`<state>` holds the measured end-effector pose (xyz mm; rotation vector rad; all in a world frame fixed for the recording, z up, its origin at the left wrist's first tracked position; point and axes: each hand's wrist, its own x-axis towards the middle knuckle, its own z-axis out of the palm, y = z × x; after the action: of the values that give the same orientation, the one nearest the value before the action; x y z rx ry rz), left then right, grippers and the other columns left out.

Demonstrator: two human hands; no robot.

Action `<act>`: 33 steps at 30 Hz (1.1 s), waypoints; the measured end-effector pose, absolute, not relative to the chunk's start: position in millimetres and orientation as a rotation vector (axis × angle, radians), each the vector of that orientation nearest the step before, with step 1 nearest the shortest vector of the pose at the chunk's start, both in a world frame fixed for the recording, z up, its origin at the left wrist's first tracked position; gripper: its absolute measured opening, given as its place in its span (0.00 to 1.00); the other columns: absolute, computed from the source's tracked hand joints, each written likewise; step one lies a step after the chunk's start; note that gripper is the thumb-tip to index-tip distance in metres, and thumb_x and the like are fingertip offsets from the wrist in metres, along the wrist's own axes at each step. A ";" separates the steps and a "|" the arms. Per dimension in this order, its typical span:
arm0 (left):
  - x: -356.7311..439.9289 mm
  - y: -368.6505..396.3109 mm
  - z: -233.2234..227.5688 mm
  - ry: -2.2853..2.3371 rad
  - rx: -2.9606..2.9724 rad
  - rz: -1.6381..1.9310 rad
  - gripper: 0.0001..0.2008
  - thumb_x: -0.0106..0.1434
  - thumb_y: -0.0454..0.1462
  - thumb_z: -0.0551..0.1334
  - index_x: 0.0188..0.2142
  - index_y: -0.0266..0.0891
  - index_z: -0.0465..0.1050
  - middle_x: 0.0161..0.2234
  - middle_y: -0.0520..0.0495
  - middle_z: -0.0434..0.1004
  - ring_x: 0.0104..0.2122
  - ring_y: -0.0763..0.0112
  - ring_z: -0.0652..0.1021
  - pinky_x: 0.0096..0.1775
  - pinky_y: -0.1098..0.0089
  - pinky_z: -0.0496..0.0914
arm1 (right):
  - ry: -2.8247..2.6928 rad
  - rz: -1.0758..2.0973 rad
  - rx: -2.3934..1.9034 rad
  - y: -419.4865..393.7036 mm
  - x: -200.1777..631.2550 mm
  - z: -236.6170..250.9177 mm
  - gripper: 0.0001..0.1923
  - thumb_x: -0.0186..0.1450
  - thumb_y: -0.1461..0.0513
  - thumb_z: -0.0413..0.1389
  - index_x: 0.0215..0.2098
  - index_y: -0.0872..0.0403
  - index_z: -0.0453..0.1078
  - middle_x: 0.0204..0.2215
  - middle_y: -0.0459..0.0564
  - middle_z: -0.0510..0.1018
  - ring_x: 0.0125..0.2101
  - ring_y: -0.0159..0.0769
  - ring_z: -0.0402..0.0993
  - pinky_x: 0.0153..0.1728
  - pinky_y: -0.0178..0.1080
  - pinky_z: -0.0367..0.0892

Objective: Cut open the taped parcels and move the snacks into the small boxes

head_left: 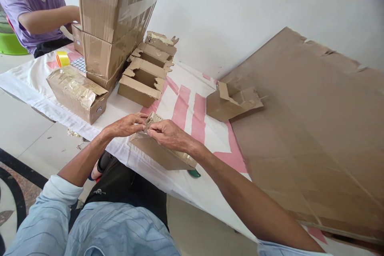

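Observation:
A small brown cardboard box (162,155) lies at the table's near edge, right in front of me. My left hand (127,125) is at the far end of this box, its fingers bent over the flap edge. Close beside it, my right hand (169,133) pinches at the same end with thumb and forefinger. Shiny tape shows under the fingertips, but exactly what they grip is partly hidden. A small green object (194,173) pokes out by the box's near corner.
Tall stacked cartons (99,16) stand at the back left. A taped box (76,92), a yellow tape roll (62,59), torn open boxes (141,82) and another open box (225,106) sit around. A large cardboard sheet (309,128) leans right. A person in purple (45,16) sits opposite.

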<state>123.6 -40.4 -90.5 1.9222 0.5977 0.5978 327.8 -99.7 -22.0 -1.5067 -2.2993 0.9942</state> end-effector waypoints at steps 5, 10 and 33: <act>122.2 -39.5 -93.0 0.597 1.897 0.600 0.15 0.70 0.44 0.61 0.40 0.40 0.85 0.68 0.43 0.72 0.66 0.48 0.72 0.68 0.54 0.62 | -2.270 0.934 -1.537 -102.3 326.7 -26.1 0.16 0.67 0.59 0.49 0.22 0.50 0.52 0.19 0.42 0.59 0.23 0.31 0.56 0.27 0.39 0.49; 120.5 -37.0 -92.5 0.568 1.871 0.563 0.15 0.70 0.44 0.61 0.41 0.40 0.86 0.69 0.42 0.70 0.68 0.48 0.70 0.68 0.55 0.62 | -2.241 0.941 -1.541 -103.8 326.3 -28.2 0.17 0.67 0.58 0.49 0.22 0.50 0.51 0.19 0.42 0.59 0.23 0.31 0.55 0.26 0.39 0.50; 130.5 -42.5 -77.8 0.613 1.810 0.594 0.22 0.67 0.43 0.60 0.17 0.41 0.67 0.46 0.44 0.85 0.69 0.48 0.68 0.61 0.58 0.68 | -1.963 1.250 -1.538 -104.5 337.7 -33.4 0.17 0.64 0.54 0.53 0.19 0.50 0.60 0.14 0.42 0.68 0.18 0.28 0.59 0.21 0.35 0.55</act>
<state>130.5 -42.5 -77.8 1.8095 0.6130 0.5942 337.7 -104.5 -33.4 -1.5381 -1.9627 1.2504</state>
